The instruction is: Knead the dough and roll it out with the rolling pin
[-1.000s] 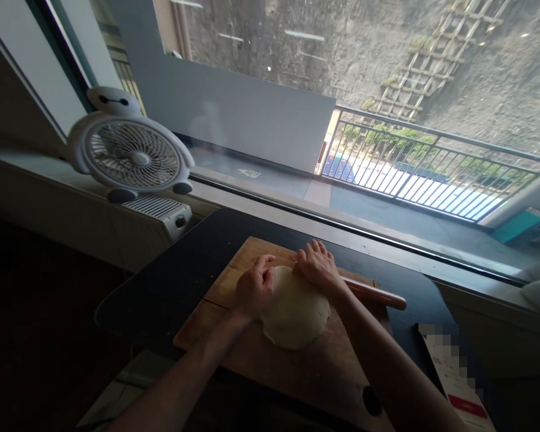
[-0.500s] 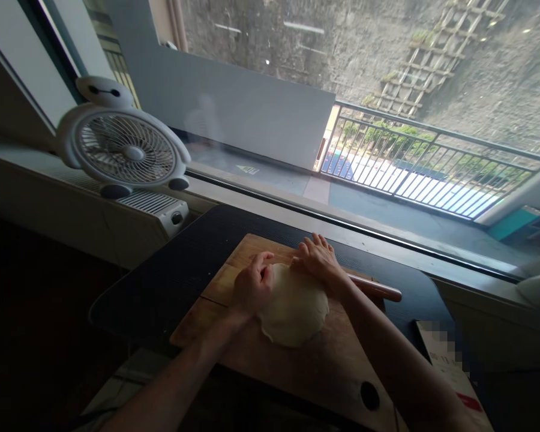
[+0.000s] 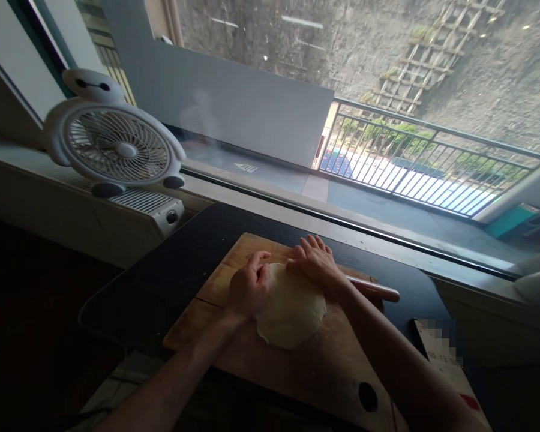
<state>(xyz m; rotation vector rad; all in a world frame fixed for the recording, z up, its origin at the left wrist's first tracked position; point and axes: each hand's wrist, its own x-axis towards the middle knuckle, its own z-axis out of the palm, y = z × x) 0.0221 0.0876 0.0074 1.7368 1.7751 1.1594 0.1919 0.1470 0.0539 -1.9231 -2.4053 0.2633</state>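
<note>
In the lower middle of the frame, a flat, roughly round sheet of dough (image 3: 291,318) lies on the wooden board (image 3: 306,378), which rests on a dark table (image 3: 139,294). Your left hand (image 3: 248,287) is at the dough's left edge, its fingers loosely curled with a small gap by the thumb; you cannot tell from here whether it pinches the dough. Your right hand (image 3: 314,261) lies palm down across the dough's upper right edge, fingers stretched out and gripping nothing that shows; what is beneath your palm is hidden. Beyond your right wrist, a rolling pin (image 3: 378,290) sticks out toward the right of the frame. Near the lower right corner you have a phone (image 3: 441,354), partly blurred. At the upper left, a white fan (image 3: 125,150) stands by the window.
</note>
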